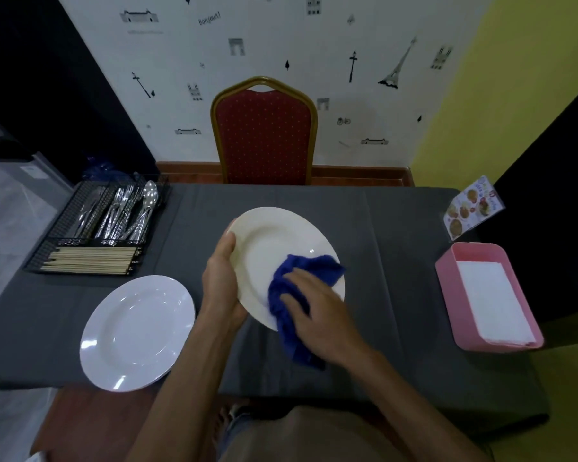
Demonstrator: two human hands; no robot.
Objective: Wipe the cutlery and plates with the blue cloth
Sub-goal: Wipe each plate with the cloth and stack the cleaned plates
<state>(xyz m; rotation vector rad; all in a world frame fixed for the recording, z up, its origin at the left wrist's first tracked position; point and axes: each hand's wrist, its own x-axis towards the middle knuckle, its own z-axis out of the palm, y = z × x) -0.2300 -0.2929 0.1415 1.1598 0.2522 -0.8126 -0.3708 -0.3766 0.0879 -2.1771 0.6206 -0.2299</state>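
Cream plate (274, 248) tilted above grey tabletop (381, 235), glossy, round. Left hand (222, 285) grips its left rim; right hand (317, 311) presses bunched blue cloth (289, 295) on its lower right. White plate (137, 331) lies flat at left. Cutlery tray (107, 225) far left, pink napkin box (488, 295) right, red chair (264, 135) behind.

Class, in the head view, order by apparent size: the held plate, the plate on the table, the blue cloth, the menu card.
1. Held plate and plate on the table: alike; held one tilted and nearer, so unranked.
2. Blue cloth, partly under the right hand.
3. Menu card.
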